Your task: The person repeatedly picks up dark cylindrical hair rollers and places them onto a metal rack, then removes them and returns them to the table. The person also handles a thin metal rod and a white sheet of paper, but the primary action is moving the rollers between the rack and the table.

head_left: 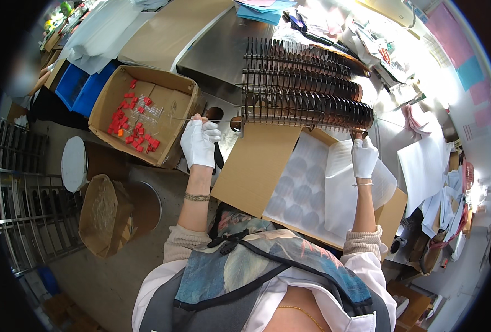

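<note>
Head view: wire rack (pixel 301 83) of brown discs, held level.
Rod ends are gripped by left hand (pixel 199 143) and right hand (pixel 363 156), steadied above open carton (pixel 256 166).

A rack (pixel 303 91) of discs stands on the table (pixel 218 52), behind an open carton (pixel 256 166) holding a tray (pixel 303 191) and paper (pixel 342 188). Left of the rack sits a box (pixel 140 113) with small clips (pixel 135 124) in it. The left hand (pixel 200 143) is between box and carton; the right hand (pixel 363 156) is at the rack's right end.

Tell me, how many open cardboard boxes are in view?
2. One cardboard box sits left of the left hand, holding small red pieces; another box lies below the disc rack. Others may be hidden.
</note>
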Demonstrator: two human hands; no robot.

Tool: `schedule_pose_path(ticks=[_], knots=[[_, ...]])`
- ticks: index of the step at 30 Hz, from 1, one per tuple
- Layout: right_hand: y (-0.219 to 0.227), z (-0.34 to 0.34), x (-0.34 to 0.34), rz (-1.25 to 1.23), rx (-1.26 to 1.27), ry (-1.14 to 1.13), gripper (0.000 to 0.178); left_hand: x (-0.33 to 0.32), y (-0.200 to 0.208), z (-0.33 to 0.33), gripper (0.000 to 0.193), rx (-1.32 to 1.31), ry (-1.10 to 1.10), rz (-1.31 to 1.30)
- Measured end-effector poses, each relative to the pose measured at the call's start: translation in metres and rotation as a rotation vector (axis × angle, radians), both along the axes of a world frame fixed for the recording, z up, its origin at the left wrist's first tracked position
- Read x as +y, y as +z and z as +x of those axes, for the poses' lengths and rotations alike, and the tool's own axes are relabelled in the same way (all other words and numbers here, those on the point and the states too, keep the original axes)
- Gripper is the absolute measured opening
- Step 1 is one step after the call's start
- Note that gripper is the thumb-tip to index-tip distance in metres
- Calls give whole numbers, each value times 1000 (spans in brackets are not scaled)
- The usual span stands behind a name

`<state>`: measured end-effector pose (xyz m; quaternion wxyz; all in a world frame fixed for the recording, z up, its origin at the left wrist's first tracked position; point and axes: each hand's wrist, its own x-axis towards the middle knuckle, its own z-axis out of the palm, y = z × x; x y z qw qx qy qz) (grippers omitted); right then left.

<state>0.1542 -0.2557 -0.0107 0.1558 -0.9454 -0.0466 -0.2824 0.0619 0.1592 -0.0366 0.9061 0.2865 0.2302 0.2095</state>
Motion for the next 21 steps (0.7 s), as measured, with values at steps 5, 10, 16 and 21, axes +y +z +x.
schedule_pose_path(ticks=[5, 10, 16, 21], knots=[[-2, 0, -3, -26, 31, -11, 27, 0, -4, -1, 10, 40, 21, 39], [-13, -3, -6, -104, 0, -55, 26, 3, 4, 1, 10, 83, 21, -46], [-32, -2, 1, -302, 58, -102, 26, 7, -23, 7, 9, 139, -15, -15], [-65, 8, 2, -277, -40, -105, 25, 0, -42, 10, 8, 144, 33, 70]])
